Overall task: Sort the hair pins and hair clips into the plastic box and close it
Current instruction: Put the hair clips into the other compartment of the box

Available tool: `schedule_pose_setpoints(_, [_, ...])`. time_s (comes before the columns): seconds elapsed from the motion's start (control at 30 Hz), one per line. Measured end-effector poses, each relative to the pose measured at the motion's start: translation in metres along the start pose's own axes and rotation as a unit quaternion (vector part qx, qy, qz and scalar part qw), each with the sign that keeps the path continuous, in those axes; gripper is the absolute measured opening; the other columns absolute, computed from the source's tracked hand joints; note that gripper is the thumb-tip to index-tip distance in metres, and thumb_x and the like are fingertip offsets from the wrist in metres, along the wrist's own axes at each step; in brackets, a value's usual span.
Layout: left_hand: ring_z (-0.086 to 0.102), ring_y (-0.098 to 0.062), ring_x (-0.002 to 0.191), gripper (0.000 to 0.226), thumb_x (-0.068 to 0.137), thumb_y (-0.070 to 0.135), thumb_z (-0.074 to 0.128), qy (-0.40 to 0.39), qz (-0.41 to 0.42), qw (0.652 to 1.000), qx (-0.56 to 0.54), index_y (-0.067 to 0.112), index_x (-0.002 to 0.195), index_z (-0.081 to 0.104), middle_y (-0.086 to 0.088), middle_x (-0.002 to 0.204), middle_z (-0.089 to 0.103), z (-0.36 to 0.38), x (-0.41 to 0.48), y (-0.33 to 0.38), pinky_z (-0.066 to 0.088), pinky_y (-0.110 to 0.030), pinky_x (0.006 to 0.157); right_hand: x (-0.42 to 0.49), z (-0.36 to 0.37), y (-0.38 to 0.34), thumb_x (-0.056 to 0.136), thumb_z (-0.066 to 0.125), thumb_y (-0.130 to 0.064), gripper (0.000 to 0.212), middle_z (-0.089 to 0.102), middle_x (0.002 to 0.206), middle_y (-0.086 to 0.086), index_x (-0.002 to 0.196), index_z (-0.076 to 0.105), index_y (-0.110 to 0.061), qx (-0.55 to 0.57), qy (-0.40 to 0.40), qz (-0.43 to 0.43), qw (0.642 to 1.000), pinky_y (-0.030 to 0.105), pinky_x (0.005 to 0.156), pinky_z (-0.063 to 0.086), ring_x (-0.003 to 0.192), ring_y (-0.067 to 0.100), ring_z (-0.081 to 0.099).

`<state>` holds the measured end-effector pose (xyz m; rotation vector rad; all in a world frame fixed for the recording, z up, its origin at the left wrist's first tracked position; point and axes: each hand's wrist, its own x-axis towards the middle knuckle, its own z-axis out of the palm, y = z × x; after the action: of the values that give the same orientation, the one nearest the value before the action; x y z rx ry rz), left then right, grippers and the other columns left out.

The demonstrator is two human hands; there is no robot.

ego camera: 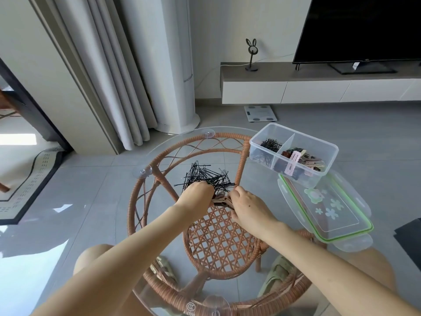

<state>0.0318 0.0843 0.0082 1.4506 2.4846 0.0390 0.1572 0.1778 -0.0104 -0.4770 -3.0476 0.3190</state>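
now | l hand curled on hair pins | r hand pinching hair clips | both palms down

Both hands crowding table centre: left hand and right hand sitting close together, hair clips filling narrow gap between them, right fingers curling onto them. Loose pile of black hair pins spreading just beyond fingers, blocking straight reach forward. Open plastic box standing at far right edge; lid lying just beside it, taking up right side. Bare glass of table lying open on left.
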Motion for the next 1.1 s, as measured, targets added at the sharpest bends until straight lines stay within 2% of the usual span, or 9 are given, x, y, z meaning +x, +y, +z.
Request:
schedule_pose_setpoints(0.2, [0.048, -0.021, 0.076, 0.022, 0.091, 0.015, 0.055, -0.048, -0.016, 0.998, 0.025, 0.003, 0.108, 0.062, -0.003, 0.086, 0.051, -0.005, 0.001, 0.001, 0.040, -0.027, 0.064, 0.003, -0.008, 0.005, 0.088, 0.056, -0.009, 0.012, 0.052, 0.109, 0.009, 0.099, 0.058, -0.003, 0.037, -0.005, -0.001, 0.999, 0.029, 0.087, 0.051, 0.095, 0.026, 0.061])
schedule_pose_setpoints(0.4, [0.055, -0.023, 0.082, 0.024, 0.092, 0.019, 0.055, -0.048, -0.047, 0.998, 0.009, 0.002, 0.108, 0.061, -0.007, 0.090, 0.058, -0.012, -0.005, -0.006, 0.046, -0.028, 0.071, -0.014, -0.019, 0.023, 0.091, 0.052, -0.010, 0.011, 0.042, 0.092, 0.000, 0.094, 0.059, -0.002, 0.074, 0.050, 0.019, 0.996, 0.005, 0.057, 0.032, 0.067, 0.005, 0.049])
schedule_pose_setpoints(0.5, [0.058, -0.024, 0.083, 0.027, 0.089, 0.022, 0.057, -0.026, -0.059, 0.998, -0.016, 0.001, 0.105, 0.064, -0.008, 0.093, 0.063, -0.021, -0.005, -0.009, 0.048, -0.032, 0.070, -0.024, -0.047, 0.037, 0.089, 0.055, -0.012, 0.013, 0.042, 0.088, -0.004, 0.077, 0.053, -0.008, 0.119, 0.101, 0.054, 0.986, 0.010, 0.051, 0.040, 0.059, -0.003, 0.043])
schedule_pose_setpoints(0.6, [0.061, -0.025, 0.081, 0.027, 0.086, 0.025, 0.061, 0.010, -0.056, 0.996, -0.068, 0.002, 0.097, 0.067, -0.011, 0.096, 0.069, -0.036, -0.001, -0.007, 0.051, -0.032, 0.068, -0.024, -0.079, 0.070, 0.083, 0.061, -0.010, 0.028, 0.046, 0.074, 0.003, 0.061, 0.044, -0.010, 0.169, 0.224, 0.134, 0.951, 0.021, 0.051, 0.032, 0.055, 0.016, 0.046])
schedule_pose_setpoints(0.73, [0.054, -0.013, 0.062, 0.023, 0.082, 0.027, 0.067, 0.064, -0.048, 0.985, -0.155, 0.006, 0.092, 0.068, -0.004, 0.080, 0.066, -0.061, 0.003, 0.005, 0.037, -0.009, 0.046, 0.001, -0.103, 0.133, 0.078, 0.063, -0.014, 0.026, 0.056, 0.061, 0.020, 0.059, 0.051, 0.000, 0.207, 0.344, 0.291, 0.869, 0.036, 0.054, 0.036, 0.060, 0.035, 0.049])
schedule_pose_setpoints(0.83, [0.047, 0.000, 0.052, 0.018, 0.081, 0.024, 0.069, 0.098, -0.026, 0.972, -0.214, 0.007, 0.088, 0.069, 0.004, 0.068, 0.059, -0.078, 0.014, 0.025, 0.036, -0.005, 0.040, 0.020, -0.105, 0.158, 0.079, 0.064, -0.014, 0.031, 0.056, 0.066, 0.019, 0.055, 0.047, -0.005, 0.152, 0.243, 0.324, 0.902, 0.034, 0.056, 0.036, 0.066, 0.036, 0.055])
schedule_pose_setpoints(0.97, [0.048, -0.005, 0.050, 0.016, 0.080, 0.020, 0.069, 0.122, 0.018, 0.961, -0.247, 0.005, 0.084, 0.071, 0.000, 0.066, 0.062, -0.095, 0.043, 0.061, 0.036, -0.006, 0.040, 0.028, -0.101, 0.164, 0.082, 0.063, -0.029, 0.042, 0.050, 0.052, 0.010, 0.050, 0.044, -0.010, 0.052, 0.051, 0.320, 0.945, 0.030, 0.050, 0.033, 0.061, 0.030, 0.052])
schedule_pose_setpoints(1.07, [0.051, -0.021, 0.058, 0.022, 0.078, 0.019, 0.069, 0.129, 0.037, 0.955, -0.265, -0.002, 0.082, 0.072, -0.015, 0.072, 0.068, -0.103, 0.072, 0.093, 0.036, -0.020, 0.048, 0.020, -0.102, 0.162, 0.088, 0.051, -0.020, 0.036, 0.045, 0.056, 0.013, 0.058, 0.036, -0.009, 0.043, 0.118, 0.305, 0.944, 0.034, 0.053, 0.031, 0.060, 0.031, 0.043])
schedule_pose_setpoints(1.1, [0.049, -0.022, 0.060, 0.023, 0.078, 0.019, 0.069, 0.122, 0.042, 0.955, -0.268, -0.004, 0.081, 0.072, -0.016, 0.071, 0.066, -0.104, 0.083, 0.105, 0.035, -0.022, 0.049, 0.015, -0.102, 0.162, 0.089, 0.048, -0.015, 0.037, 0.043, 0.056, 0.012, 0.057, 0.047, 0.001, 0.041, 0.154, 0.304, 0.939, 0.034, 0.053, 0.028, 0.061, 0.031, 0.040])
